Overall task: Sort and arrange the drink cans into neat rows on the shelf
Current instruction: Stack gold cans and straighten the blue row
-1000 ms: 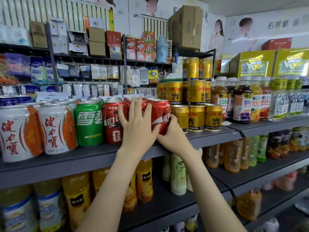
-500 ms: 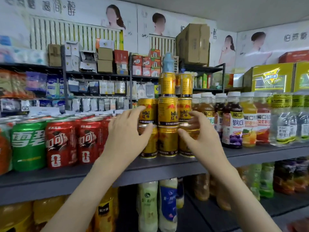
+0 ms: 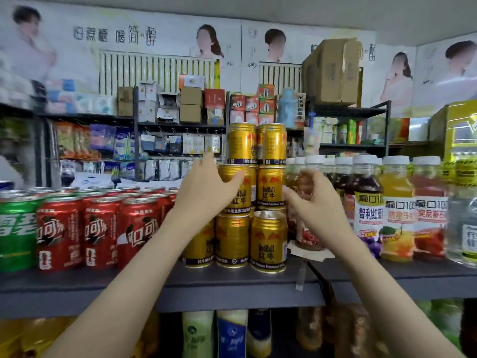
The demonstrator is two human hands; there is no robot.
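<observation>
Left grip (image 3: 206, 188): fingers spread wide, holding nothing, at the stacked gold cans (image 3: 269, 187).
Right grip (image 3: 313, 205): loosely curled, empty, beside them.
Shelf (image 3: 232, 282): red cans (image 3: 103, 231) left.

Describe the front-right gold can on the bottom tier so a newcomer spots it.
On the grey shelf, between the red cans and the juice bottles, stands a three-tier stack of gold cans. The target is the bottom can at the stack's right end, nearest the juice bottles; unlike its neighbours, its lid shows.
</observation>
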